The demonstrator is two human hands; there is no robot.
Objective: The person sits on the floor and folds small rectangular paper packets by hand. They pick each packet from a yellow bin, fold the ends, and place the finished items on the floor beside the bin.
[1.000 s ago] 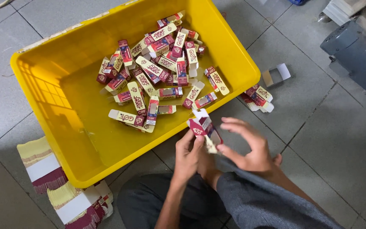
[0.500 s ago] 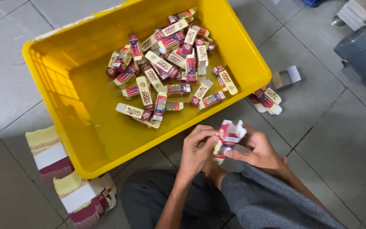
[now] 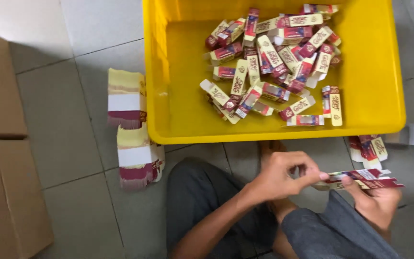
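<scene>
Carton [image 3: 360,178], a flat red and cream one, is lying level between both hands in front of the knees, just below the bin's [image 3: 274,135] near wall. The left hand [image 3: 279,176] is pinching its left end with closed fingers [image 3: 318,175], probably to open a flap; the right hand [image 3: 374,204] is gripping it from under. Finished boxes [image 3: 274,62] are lying in a heap inside the bin. Flat stacks [image 3: 132,129] are standing on the floor to the left, beside the cardboard [image 3: 1,144], with bare tiles between them.

One yellow tub [image 3: 360,110] holds roughly thirty small folded cartons [image 3: 274,52]. Two stacks of flat cartons [image 3: 132,129] stand on the floor, two cardboard boxes [image 3: 1,144] lie at left, and two hands [image 3: 283,175] work.
</scene>
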